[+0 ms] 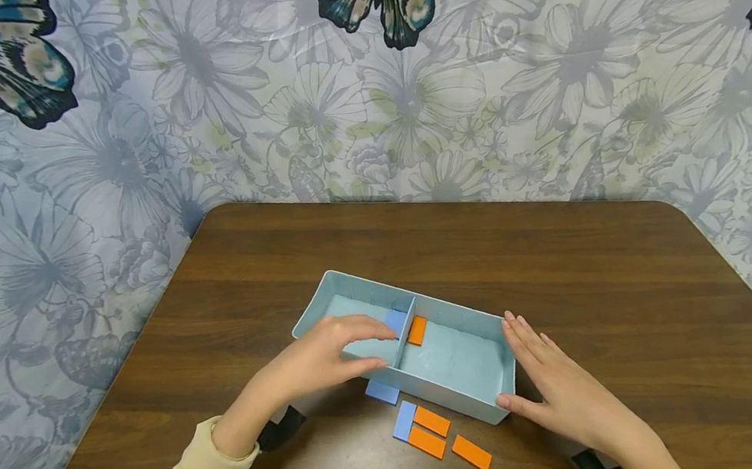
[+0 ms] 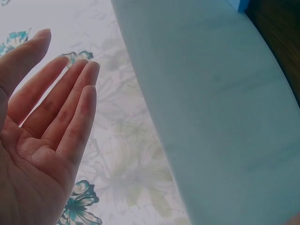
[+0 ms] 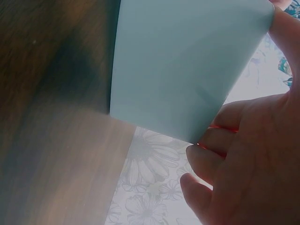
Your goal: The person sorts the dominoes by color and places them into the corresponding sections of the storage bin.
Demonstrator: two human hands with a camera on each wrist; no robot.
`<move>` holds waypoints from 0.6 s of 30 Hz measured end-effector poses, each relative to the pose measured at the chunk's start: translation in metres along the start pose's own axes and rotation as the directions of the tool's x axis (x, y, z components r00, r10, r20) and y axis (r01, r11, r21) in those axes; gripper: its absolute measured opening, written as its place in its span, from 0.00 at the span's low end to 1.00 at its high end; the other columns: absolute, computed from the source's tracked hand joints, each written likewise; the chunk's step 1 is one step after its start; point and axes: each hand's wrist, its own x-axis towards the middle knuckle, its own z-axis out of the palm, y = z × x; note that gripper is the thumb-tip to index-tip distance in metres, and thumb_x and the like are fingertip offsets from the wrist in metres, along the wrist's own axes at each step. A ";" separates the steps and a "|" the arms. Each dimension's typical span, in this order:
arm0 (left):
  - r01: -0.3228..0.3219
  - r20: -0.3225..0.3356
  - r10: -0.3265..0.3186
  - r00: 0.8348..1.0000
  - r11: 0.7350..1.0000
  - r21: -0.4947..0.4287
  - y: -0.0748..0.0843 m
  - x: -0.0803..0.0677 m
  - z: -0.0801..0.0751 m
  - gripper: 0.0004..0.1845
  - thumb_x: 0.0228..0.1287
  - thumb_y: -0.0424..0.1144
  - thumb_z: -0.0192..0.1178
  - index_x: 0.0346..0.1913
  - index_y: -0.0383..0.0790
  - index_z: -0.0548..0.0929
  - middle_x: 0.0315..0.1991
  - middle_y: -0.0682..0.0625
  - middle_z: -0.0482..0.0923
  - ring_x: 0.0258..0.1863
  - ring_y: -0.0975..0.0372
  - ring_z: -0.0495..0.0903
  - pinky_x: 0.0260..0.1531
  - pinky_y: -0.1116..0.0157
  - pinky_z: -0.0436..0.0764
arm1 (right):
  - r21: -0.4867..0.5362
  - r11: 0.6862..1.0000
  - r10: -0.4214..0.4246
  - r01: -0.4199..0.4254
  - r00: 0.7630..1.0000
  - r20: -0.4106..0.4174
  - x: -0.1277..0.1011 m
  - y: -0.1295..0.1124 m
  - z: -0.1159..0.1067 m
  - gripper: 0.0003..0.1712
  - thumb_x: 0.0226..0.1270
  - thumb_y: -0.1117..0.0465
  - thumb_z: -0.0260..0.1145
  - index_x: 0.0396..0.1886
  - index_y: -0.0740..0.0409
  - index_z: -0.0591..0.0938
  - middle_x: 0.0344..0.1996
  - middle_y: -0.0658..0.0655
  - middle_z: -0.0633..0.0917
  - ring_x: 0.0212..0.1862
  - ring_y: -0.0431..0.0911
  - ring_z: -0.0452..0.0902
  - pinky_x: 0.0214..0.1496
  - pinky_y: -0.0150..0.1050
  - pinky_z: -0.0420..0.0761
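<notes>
A pale blue divided box [image 1: 464, 398] sits on the table. My left hand [image 1: 327, 356] is over its left compartment, thumb and fingers apart. Past its fingertips a blue tile [image 1: 396, 320] leans near the divider; whether they touch it I cannot tell. In the left wrist view the left hand [image 2: 51, 126] has extended fingers with nothing between them. An orange tile [image 1: 418, 330] stands in the right compartment against the divider. My right hand [image 1: 564, 391] rests on the box's right end, fingers towards the far corner and thumb at the near one, as in the right wrist view.
In front of the box lie a blue tile [image 1: 383, 391], another blue tile [image 1: 404, 420] and several orange tiles [image 1: 472, 452]. The brown wooden table [image 1: 560, 260] ends at a floral backdrop [image 1: 405, 123] with butterfly decorations.
</notes>
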 end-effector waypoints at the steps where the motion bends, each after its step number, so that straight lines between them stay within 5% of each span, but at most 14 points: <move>1: -0.007 0.003 0.007 1.000 1.000 0.003 0.001 0.000 0.001 0.18 0.59 0.38 0.65 0.52 0.36 0.81 0.49 0.51 0.79 0.50 0.64 0.76 0.49 0.67 0.74 | 0.000 1.000 0.001 -0.001 1.000 0.000 0.000 0.000 0.000 0.52 0.63 0.36 0.58 0.74 0.60 0.47 0.73 0.56 0.46 0.71 0.51 0.41 0.68 0.36 0.36; 18: -0.051 0.066 0.050 0.997 0.999 0.012 0.016 -0.013 0.017 0.14 0.60 0.39 0.64 0.48 0.38 0.83 0.46 0.54 0.80 0.47 0.68 0.76 0.48 0.71 0.73 | 0.001 1.000 -0.008 0.008 1.000 -0.006 0.000 0.000 0.000 0.52 0.63 0.37 0.58 0.74 0.60 0.47 0.73 0.56 0.46 0.71 0.51 0.41 0.68 0.36 0.35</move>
